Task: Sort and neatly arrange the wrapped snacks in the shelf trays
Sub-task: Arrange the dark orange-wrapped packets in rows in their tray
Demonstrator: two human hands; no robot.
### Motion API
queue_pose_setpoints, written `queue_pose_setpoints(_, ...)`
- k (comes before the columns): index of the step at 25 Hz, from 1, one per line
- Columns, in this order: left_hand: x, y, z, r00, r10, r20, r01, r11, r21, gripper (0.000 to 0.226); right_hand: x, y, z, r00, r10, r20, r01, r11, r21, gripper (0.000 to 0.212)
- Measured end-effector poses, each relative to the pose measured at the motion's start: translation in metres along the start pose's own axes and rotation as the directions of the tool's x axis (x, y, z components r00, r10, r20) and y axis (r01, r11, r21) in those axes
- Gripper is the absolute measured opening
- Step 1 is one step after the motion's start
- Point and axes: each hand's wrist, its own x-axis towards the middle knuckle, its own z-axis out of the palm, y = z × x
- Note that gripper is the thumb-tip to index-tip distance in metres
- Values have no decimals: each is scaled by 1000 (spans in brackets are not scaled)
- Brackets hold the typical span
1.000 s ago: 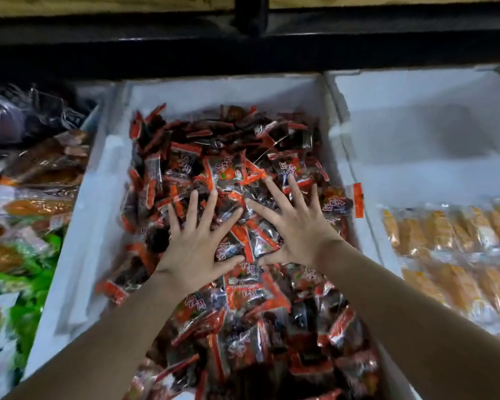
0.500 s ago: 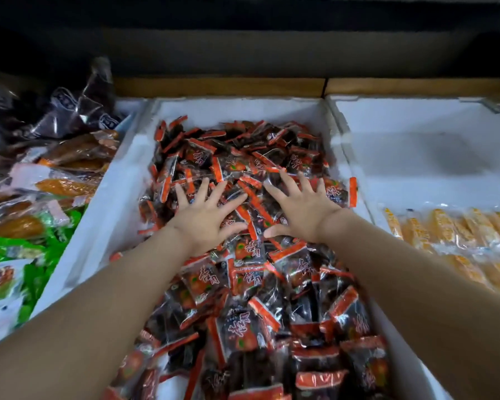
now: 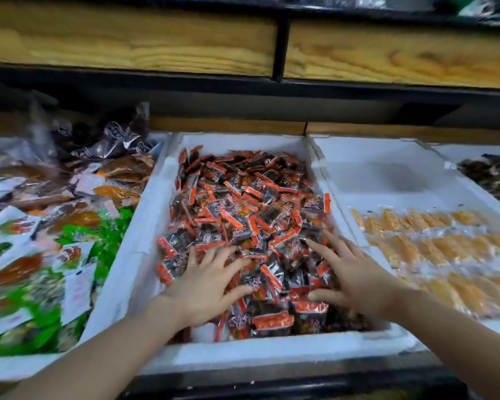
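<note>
- Judged progress: about midway. The red-and-black wrapped snacks all sit in the middle tray, with no other kind that I can see among them, so sorting here looks done, but they lie as a loose heap, not in rows
- Left to do in this tray, as I read it: level and tidy that heap; a small bare patch of tray floor shows at the near edge, left of centre
- The left hand lies palm down on the near left of the heap, its fingers straight and spread apart, gripping nothing
- The right hand lies palm down on the near right of the heap, its fingers likewise splayed, thumb out, holding nothing
- The snacks are small shiny packets, dark with orange-red sealed ends and pale lettering too blurred to read; they point every way and overlap
- A stray packet stands on edge against the tray's right wall
- The right-hand tray holds yellow snacks in fairly even rows across its near half, its far half bare; it looks neat
- The left-hand tray holds mixed packets, green, white, orange and brown, jumbled together; I judge it needs sorting most
</note>
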Motion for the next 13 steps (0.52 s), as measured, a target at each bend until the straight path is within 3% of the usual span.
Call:
queue_pose_setpoints(3, -14, 20, 2, 992, 11, 126, 14, 981, -192, 71, -16, -3, 14, 997, 32, 69, -35, 998, 49, 99)
queue_pose_setpoints(6, -10, 35, 8, 983, 72, 167, -30, 970, -240, 74, -11, -9, 16, 995, 22, 98, -23, 1000, 13, 105)
queue_pose_setpoints(13, 45, 19, 24, 996, 87, -24, -81, 981, 173, 98, 39, 5, 14, 994, -36, 100, 58, 972, -228, 120)
